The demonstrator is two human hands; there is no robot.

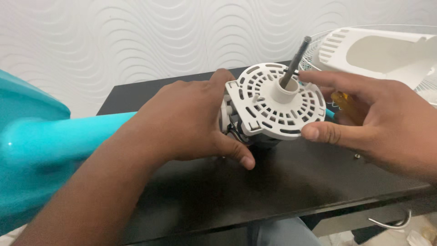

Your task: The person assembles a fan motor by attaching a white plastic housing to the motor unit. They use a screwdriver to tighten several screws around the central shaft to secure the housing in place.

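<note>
The fan motor unit (273, 102) sits at the centre of the frame, just above the middle, resting on the dark worktop (273, 187). Its white vented front cover (291, 116) faces the camera, circular with slotted openings, and a grey metal shaft (296, 59) rises from the central collar, tilted toward the upper right. The left hand (186, 123) enters from the lower left and wraps around the left and rear side of the motor unit, fingers closed against the housing, thumb extended along the worktop below it. The right hand (378, 118) enters from the right edge; its thumb presses the lower right rim of the cover and its index finger lies across the upper right rim, so the hand is clamped on the cover's edge. An orange object (341, 98) shows behind the right fingers (too hidden to identify). Dark wires (234, 133) emerge at the lower left of the unit, beside the left thumb. A turquoise fan stand (41, 146) extends from the left edge of the frame toward the motor. In the upper right lies a white plastic housing (378, 50) on a wire fan grille (428, 91). A small screw (357, 156) rests on the worktop below the right hand. A white textured wall (136, 41) fills the upper part of the frame.
</note>
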